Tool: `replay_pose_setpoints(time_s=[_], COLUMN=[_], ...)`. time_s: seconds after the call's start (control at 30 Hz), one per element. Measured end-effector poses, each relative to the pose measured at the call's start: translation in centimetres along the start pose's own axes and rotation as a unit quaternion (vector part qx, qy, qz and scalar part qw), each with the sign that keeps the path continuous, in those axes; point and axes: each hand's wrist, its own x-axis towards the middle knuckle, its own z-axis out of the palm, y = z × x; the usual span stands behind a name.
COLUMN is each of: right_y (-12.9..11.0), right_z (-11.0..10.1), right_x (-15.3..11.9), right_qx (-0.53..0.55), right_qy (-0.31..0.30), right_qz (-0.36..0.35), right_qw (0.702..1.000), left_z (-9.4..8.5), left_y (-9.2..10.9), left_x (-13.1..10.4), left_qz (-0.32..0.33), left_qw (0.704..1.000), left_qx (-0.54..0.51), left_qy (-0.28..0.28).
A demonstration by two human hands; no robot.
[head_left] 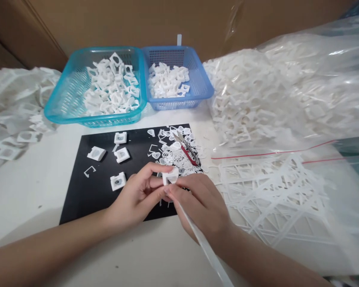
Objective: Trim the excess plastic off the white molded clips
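From the camera on my head, I see my left fingers (151,168) pinching a small white block (171,175) up over the right part of a black mat (92,199). My right fingers (194,184) are bent in close under the block, pinching a long white strip (204,242) that runs down to the bottom of the view.

Four more white blocks (118,181) sit on the mat to the left, one just beside my left fingers. Behind my right fingers is a messy heap of white scraps (172,153), with red-handled snips (187,149) lying on it. Past the mat, a teal basket (64,83) and a blue basket (205,79) stand side by side, both with white bits inside. A big clear bag (251,99) of white bits and some thin white frames (275,203) fill the right side. More white bits (14,119) pile up far left.

The mat's front edge runs under my hands. Plain tabletop (122,255) shows between my arms, and bare black shows along the mat's left edge.
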Motion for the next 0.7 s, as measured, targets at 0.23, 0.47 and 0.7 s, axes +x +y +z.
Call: replay_pose_setpoints(time_s=[0.23,0.47,0.7], right_y=[-0.5,0.3,3.5], right_z=[-0.1,-0.9,-3.3], right_x=[0.6,1.8,3.0], right_qx=[-0.078,-0.131,-0.09], right_qy=[0.016,0.083,0.135], right_qz=[-0.035,0.013,0.101], right_qw=[0.996,0.988,0.982], left_z=[0.0,0.4,0.1], left_y=[0.3,0.8,1.0], left_x=[0.1,0.2,0.3], left_qz=[-0.034,-0.077,-0.105], left_qw=[0.999,0.993,0.989], left_qx=[0.028,0.044,0.011], left_qy=[0.013,0.077,0.1])
